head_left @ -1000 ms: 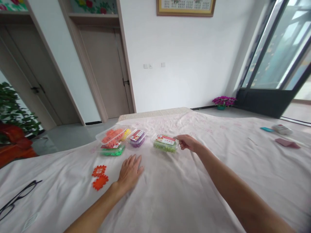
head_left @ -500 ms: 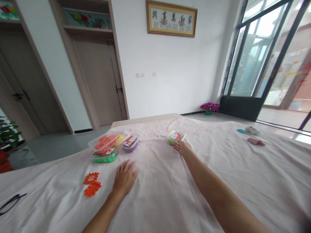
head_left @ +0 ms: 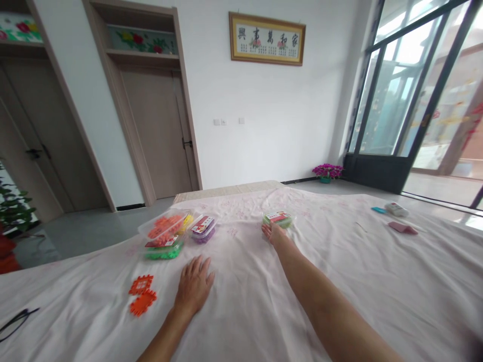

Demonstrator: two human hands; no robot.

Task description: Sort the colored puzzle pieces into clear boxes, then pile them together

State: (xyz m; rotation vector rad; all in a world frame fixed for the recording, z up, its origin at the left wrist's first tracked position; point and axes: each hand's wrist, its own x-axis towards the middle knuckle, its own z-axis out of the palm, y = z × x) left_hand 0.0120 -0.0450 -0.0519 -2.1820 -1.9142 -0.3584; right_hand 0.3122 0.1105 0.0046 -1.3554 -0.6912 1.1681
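Observation:
My left hand (head_left: 194,285) lies flat on the cloth with its fingers apart and nothing under it that I can see. Further out, my right hand (head_left: 273,233) is at the near left side of a clear plastic box (head_left: 281,219) with light green contents and a red and white label. Its fingers are stretched out and look close to the box or touching it, not wrapped round it. To the left of my left hand lie two orange notched plastic pieces (head_left: 142,303), one square and one rounded, with their edges together.
An open tub of orange pieces (head_left: 165,226) rests on a box of green ones (head_left: 164,251), with yellow pieces (head_left: 187,221) behind. Beside them is a purple box (head_left: 204,230). Glasses (head_left: 17,322) lie far left; a pink item (head_left: 403,228) and a white packet (head_left: 396,209) lie right.
My right hand has shifted left along the near side of the light green box, toward its left corner. My left hand stays in place. The whole view has tilted slightly upward.

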